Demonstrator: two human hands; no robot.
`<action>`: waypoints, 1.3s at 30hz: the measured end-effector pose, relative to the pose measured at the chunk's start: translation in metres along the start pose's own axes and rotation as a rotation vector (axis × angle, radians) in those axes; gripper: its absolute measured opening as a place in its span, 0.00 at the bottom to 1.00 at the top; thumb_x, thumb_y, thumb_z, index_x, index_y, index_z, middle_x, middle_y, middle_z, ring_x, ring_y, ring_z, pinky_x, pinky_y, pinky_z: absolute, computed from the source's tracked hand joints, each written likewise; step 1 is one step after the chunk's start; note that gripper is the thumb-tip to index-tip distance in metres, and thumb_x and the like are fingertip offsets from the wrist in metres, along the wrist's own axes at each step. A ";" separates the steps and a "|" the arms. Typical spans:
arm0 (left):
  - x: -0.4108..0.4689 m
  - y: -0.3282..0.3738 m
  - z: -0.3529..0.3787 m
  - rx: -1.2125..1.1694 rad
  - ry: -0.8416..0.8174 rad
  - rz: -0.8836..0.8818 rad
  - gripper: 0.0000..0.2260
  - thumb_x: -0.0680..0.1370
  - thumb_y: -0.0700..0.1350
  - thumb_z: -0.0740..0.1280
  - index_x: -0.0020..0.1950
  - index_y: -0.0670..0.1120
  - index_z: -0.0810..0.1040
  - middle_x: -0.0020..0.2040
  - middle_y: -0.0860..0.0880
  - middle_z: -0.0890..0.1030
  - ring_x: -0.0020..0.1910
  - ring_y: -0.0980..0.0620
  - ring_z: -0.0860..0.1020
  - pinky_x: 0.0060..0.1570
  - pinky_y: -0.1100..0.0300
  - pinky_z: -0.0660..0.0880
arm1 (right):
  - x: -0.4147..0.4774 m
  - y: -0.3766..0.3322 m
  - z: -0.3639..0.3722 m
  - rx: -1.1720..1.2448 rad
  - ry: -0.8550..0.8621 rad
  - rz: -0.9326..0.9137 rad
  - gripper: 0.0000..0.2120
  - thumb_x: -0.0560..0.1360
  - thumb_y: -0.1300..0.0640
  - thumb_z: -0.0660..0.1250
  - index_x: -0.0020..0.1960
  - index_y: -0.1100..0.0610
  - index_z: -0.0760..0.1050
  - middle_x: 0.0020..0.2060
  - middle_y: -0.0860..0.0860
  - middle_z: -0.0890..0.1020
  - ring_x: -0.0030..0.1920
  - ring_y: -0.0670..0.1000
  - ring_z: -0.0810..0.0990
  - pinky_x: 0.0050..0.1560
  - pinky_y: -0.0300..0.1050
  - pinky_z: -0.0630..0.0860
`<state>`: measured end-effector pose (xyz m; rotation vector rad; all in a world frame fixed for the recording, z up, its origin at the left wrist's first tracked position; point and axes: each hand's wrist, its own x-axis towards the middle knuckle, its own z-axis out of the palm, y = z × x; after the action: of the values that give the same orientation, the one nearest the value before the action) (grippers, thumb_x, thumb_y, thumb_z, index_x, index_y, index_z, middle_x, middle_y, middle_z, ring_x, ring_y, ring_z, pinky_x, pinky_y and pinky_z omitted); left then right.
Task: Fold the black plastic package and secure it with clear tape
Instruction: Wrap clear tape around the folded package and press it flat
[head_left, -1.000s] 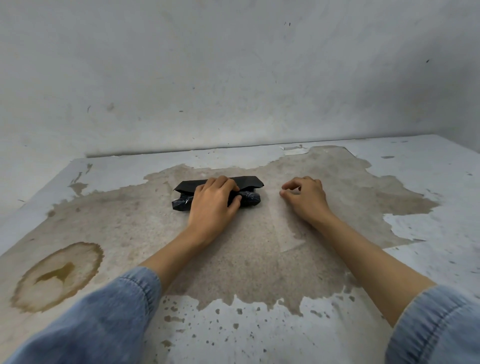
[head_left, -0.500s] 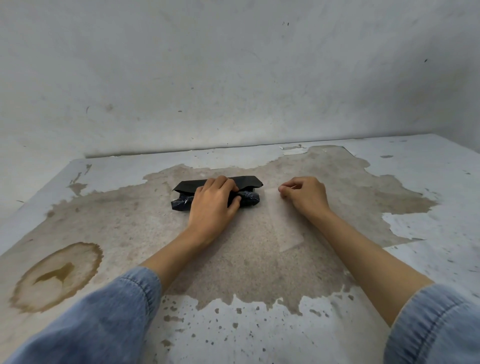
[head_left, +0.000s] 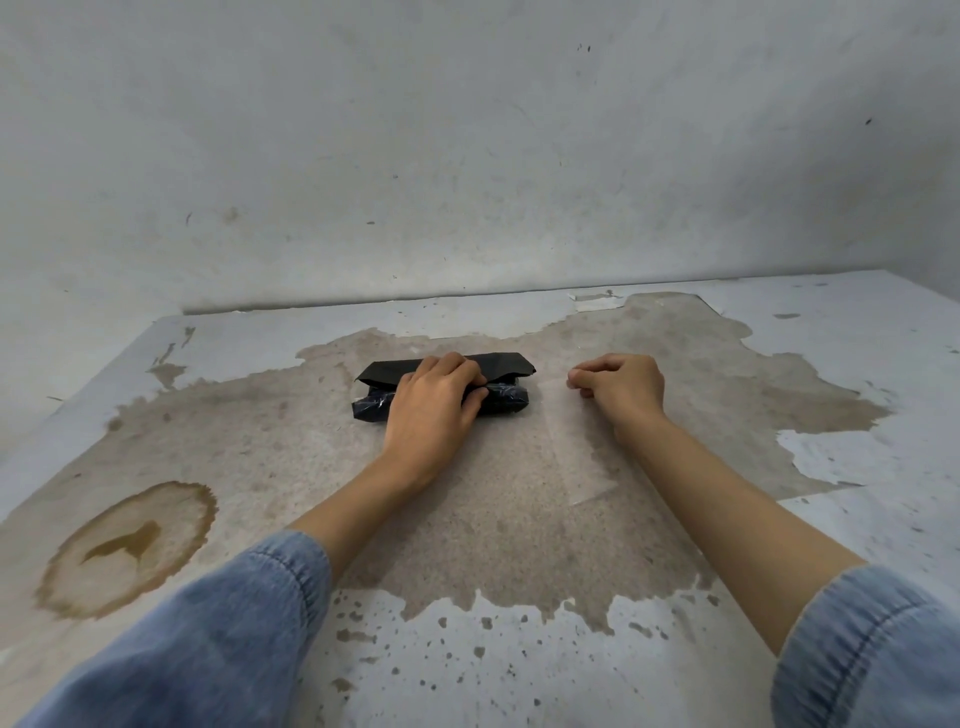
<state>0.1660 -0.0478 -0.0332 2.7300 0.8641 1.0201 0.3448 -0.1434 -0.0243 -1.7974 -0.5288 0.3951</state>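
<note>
On the counter (head_left: 519, 670) we see a clear tape strip (head_left: 576, 457) lying flat near the middle, its far end pinched by our curled right hand (head_left: 621, 387). Just left of it, our left hand (head_left: 434, 410) grips the folded black plastic package (head_left: 504, 366), which lies toward the far edge.

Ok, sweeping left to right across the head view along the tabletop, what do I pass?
Ring-shaped brown stain → black plastic package → right hand. The left hand grips the package, and the clear tape strip shares the right hand's span, so both are left unplaced.
</note>
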 end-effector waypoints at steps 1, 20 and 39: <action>0.000 0.000 0.000 -0.005 0.003 -0.002 0.05 0.77 0.43 0.67 0.49 0.44 0.80 0.48 0.50 0.81 0.49 0.47 0.76 0.46 0.53 0.71 | -0.001 0.000 0.000 0.014 0.002 0.007 0.06 0.68 0.65 0.73 0.34 0.56 0.81 0.36 0.53 0.85 0.35 0.49 0.80 0.47 0.45 0.80; 0.002 0.002 -0.002 -0.020 0.006 -0.013 0.05 0.77 0.43 0.67 0.49 0.44 0.80 0.48 0.50 0.81 0.49 0.47 0.76 0.46 0.52 0.72 | -0.008 -0.012 -0.009 0.254 -0.136 0.013 0.05 0.72 0.70 0.68 0.41 0.62 0.80 0.38 0.58 0.82 0.34 0.55 0.83 0.44 0.50 0.82; 0.012 -0.009 -0.019 -0.196 -0.155 -0.048 0.06 0.75 0.41 0.69 0.51 0.45 0.84 0.52 0.51 0.83 0.54 0.49 0.76 0.54 0.54 0.72 | -0.006 -0.061 -0.014 0.372 -0.155 -0.117 0.05 0.72 0.70 0.67 0.41 0.63 0.79 0.35 0.57 0.82 0.29 0.53 0.80 0.34 0.43 0.79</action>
<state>0.1569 -0.0354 -0.0147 2.5708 0.7570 0.8235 0.3381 -0.1438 0.0383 -1.3790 -0.6211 0.5188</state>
